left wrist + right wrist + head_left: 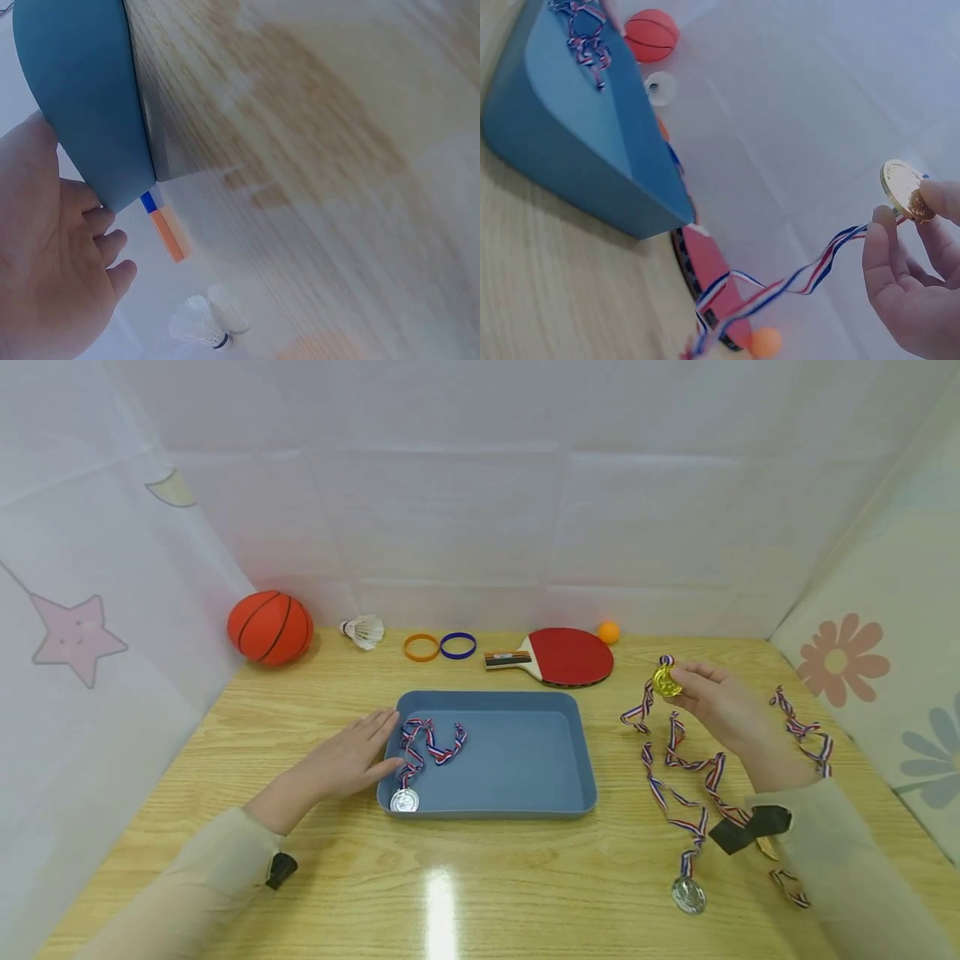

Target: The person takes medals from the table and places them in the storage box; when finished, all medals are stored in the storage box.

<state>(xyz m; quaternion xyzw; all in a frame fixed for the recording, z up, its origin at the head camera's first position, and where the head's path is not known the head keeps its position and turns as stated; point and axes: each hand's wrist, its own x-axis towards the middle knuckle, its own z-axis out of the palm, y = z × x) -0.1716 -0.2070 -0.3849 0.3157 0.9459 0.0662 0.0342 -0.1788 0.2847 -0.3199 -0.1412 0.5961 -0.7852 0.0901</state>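
A gold medal (664,682) is pinched between the thumb and fingers of my right hand (716,706), raised at the right of the table. Its red, white and blue ribbon (810,279) trails down from it in the right wrist view. My left hand (348,756) rests with extended fingers on the left rim of a blue-grey tray (510,760). Inside that tray, a silver medal (404,800) lies in the near left corner, its striped ribbon (437,755) bunched behind it.
Right of the tray lie another silver medal (688,895), more striped ribbons (806,727) and a medal partly hidden by my right sleeve. Along the back are a basketball (270,628), shuttlecock (363,632), orange wristband (422,658), blue wristband (458,656), red paddle (572,657) and orange ball (608,632).
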